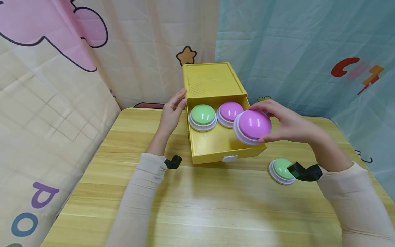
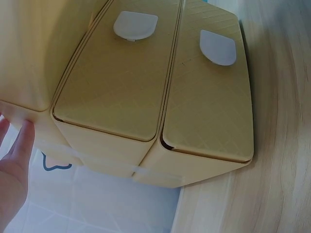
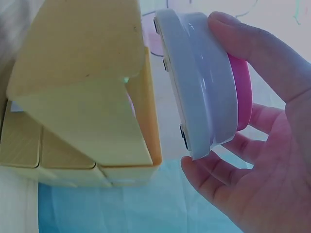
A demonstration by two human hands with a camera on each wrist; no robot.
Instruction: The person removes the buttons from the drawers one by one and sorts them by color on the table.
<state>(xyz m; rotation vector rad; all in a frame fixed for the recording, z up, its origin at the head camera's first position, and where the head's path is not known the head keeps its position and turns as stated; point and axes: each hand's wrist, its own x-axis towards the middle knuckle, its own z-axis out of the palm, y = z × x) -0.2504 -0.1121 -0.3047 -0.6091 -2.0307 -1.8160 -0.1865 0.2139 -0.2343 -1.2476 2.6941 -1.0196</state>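
Observation:
A yellow drawer cabinet stands on the table with its top drawer pulled out. Inside, a green dome button and a pink dome button, both on white bases, sit side by side towards the back. My right hand grips a second pink dome button between thumb and fingers, tilted over the drawer's right side. Its white underside edge faces the cabinet in the right wrist view. With fingers extended, my left hand touches the cabinet's left side by the drawer opening.
Another green dome button lies on the wooden table, right of the drawer and partly behind the right wrist camera. Two closed lower drawers with white pulls show in the left wrist view. Printed curtains hang behind the table.

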